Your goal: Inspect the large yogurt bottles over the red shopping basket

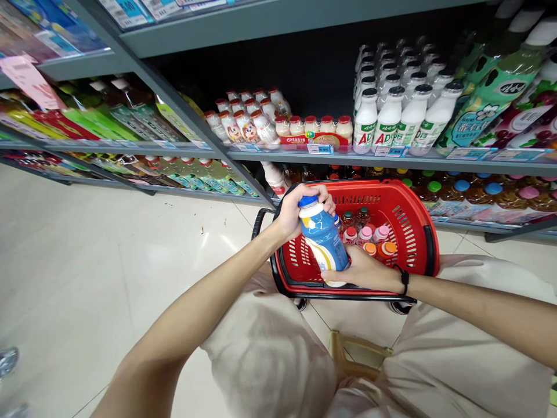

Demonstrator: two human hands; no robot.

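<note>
Gripping a blue-capped bottle [324, 241] at mid-frame, the left hand [293, 209] clasps its top, the right hand [363, 268] its base, above a red basket [387, 199]. Inside sit other bottles [365, 235] with red, pink and orange caps.

Bottle [322, 238] partly hidden behind right hand [363, 268]

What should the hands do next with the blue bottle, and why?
Maybe tip the blue bottle upright: it seems to lean above the red basket, where other bottles seem to stand upright. The left hand near its top and right hand lower down could steady it.
</note>
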